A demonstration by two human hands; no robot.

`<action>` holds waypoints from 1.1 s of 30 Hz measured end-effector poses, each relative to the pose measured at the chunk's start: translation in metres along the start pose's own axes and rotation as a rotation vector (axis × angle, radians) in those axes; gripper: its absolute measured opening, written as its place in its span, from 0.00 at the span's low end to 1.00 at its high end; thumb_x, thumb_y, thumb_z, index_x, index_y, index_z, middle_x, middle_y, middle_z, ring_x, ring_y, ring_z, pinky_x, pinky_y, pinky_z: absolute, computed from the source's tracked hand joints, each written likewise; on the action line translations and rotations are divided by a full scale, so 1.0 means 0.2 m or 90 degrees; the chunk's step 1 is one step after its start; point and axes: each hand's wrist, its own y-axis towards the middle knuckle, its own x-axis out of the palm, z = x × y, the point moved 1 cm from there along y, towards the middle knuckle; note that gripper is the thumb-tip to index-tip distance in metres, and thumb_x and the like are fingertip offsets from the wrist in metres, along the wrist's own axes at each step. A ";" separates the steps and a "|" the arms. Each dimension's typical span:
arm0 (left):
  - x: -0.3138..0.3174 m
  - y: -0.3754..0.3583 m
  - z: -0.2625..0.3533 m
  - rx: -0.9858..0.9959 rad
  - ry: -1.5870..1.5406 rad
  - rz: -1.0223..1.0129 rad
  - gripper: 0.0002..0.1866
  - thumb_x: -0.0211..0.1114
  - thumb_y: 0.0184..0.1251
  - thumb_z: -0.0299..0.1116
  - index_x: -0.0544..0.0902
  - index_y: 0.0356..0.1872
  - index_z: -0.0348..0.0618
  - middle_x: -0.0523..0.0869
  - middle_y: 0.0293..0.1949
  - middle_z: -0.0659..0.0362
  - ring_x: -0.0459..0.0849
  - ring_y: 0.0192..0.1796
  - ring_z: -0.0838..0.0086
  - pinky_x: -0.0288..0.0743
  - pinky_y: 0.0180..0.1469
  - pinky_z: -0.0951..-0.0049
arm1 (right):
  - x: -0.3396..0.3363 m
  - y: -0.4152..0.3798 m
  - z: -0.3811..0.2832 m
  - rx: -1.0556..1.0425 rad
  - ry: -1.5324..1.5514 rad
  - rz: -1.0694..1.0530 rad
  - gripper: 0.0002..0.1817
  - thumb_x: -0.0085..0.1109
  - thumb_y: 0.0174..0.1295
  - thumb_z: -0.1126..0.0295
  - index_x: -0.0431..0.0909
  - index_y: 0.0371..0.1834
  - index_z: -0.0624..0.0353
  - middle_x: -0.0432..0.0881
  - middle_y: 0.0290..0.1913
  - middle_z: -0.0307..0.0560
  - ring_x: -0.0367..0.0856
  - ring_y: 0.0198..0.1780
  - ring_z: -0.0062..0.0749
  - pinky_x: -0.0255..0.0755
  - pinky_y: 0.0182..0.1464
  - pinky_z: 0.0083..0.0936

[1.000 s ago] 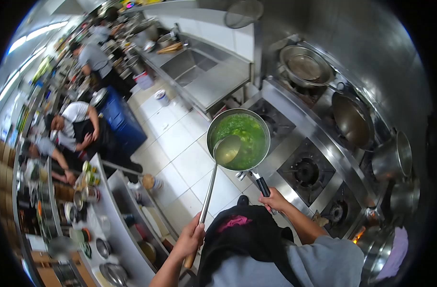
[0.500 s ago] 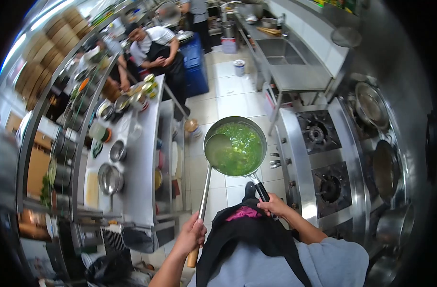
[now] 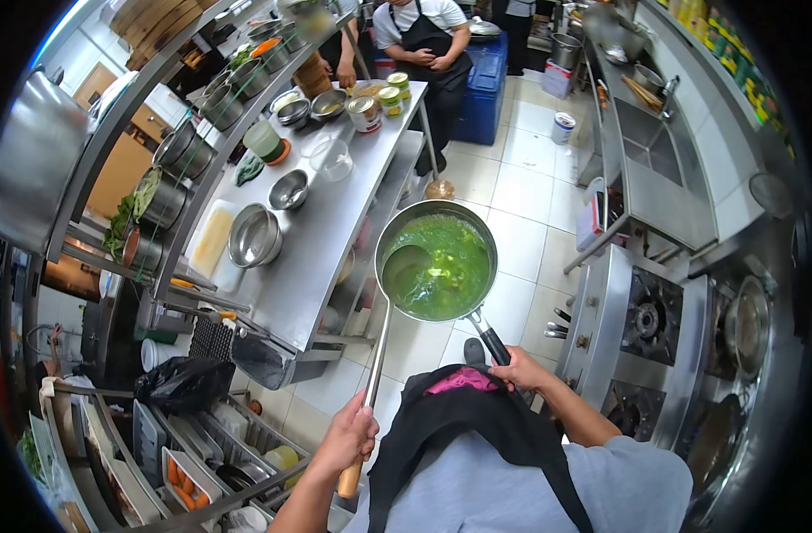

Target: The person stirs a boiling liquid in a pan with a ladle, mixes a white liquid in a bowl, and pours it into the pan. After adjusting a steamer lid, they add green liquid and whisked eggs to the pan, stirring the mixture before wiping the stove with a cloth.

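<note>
A round metal pot [image 3: 486, 233] of bright green soup with pale bits in it hangs over the tiled floor in front of my body. My right hand [image 3: 520, 368] is wrapped round the pot's black handle. In my left hand [image 3: 349, 433] is the long shaft of a metal ladle [image 3: 381, 360], gripped just above its wooden end. The ladle's bowl lies in the soup at the left side of the pot, partly under the surface.
A steel table [image 3: 286, 266] with bowls, tins and a white tray stands at the left. Gas burners [image 3: 650, 315] are at the right, with a sink [image 3: 650, 142] beyond. A person in a black apron [image 3: 428, 44] is behind a blue bin [image 3: 484, 89].
The view has turned left, so the steel table and the people show further right and shelves with carrots appear at lower left. Both hands keep their holds on pot and ladle.
</note>
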 end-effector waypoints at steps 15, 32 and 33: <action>0.04 -0.12 0.15 0.000 -0.598 -0.019 0.22 0.49 0.85 0.41 0.66 0.72 0.46 0.68 0.28 0.63 0.64 0.17 0.86 0.64 0.19 0.81 | -0.13 0.47 -0.44 0.036 -0.183 -0.186 0.13 0.68 0.62 0.75 0.70 0.28 0.57 0.74 0.18 0.36 0.74 0.15 0.20 0.67 0.18 0.22; -0.69 -0.71 -0.07 0.227 -1.071 -0.034 0.29 0.47 0.85 0.36 0.54 0.80 0.39 0.70 0.31 0.61 0.67 0.16 0.88 0.69 0.19 0.80 | 0.71 0.83 -0.62 0.089 -0.238 -0.356 0.14 0.67 0.63 0.74 0.69 0.28 0.56 0.74 0.16 0.37 0.72 0.14 0.21 0.65 0.19 0.21; -0.76 -0.75 -0.09 0.259 -1.066 -0.024 0.29 0.45 0.85 0.36 0.53 0.80 0.39 0.70 0.32 0.60 0.68 0.17 0.87 0.70 0.20 0.79 | 0.76 0.83 -0.62 0.097 -0.227 -0.358 0.14 0.67 0.63 0.74 0.69 0.28 0.56 0.74 0.16 0.37 0.72 0.14 0.21 0.65 0.19 0.21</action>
